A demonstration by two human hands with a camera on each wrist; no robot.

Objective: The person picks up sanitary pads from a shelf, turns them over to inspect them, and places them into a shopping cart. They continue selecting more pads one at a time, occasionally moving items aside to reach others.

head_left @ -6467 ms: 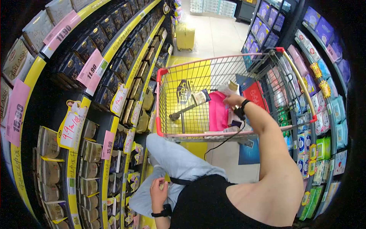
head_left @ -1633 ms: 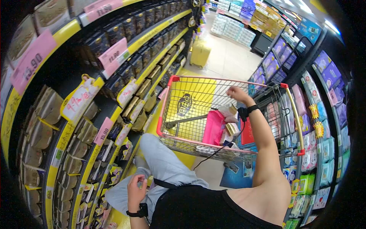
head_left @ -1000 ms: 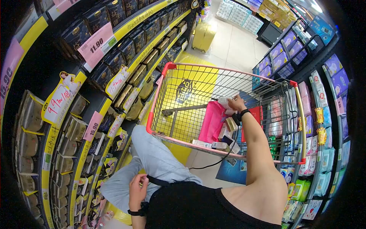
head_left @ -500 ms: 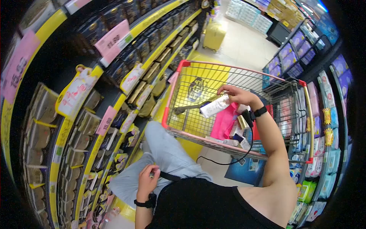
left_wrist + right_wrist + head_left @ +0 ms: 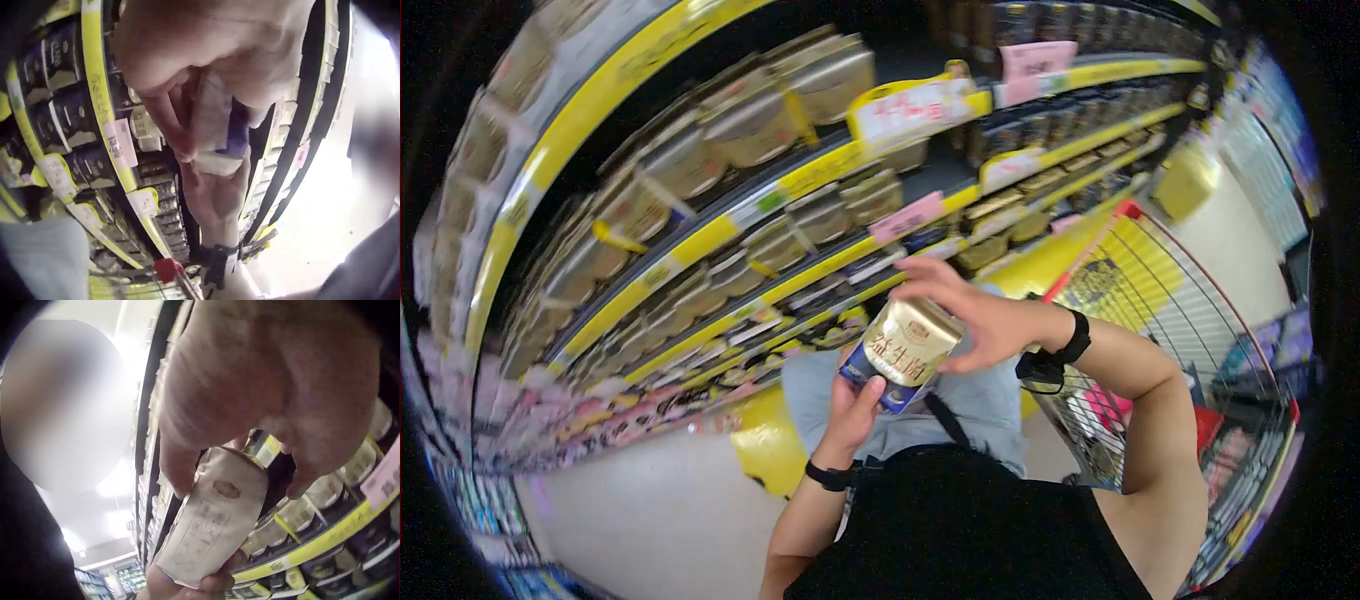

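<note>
A gold-and-blue soft packet (image 5: 905,355) with large printed characters is held upright before the lap. My left hand (image 5: 852,412) grips its lower end, thumb across the front. My right hand (image 5: 990,318) is spread at the packet's upper end, fingers over the top edge and thumb at the side. In the right wrist view, the packet (image 5: 215,512) leans under the right hand (image 5: 269,394), one digit at its left edge and another apart on the right. The left hand (image 5: 219,50) covers much of the packet (image 5: 215,122) in the left wrist view.
Shelves with yellow edges (image 5: 820,170) and rows of similar packets rise in front and to the left. The shopping cart (image 5: 1160,300) stands at the right, holding a pink item (image 5: 1108,408). A yellow suitcase (image 5: 1185,187) is farther off. Pale floor (image 5: 650,515) shows at lower left.
The right hand has brought a packet out of the cart to the lap, where the left hand now grips it. The view has swung left toward the shelves.
</note>
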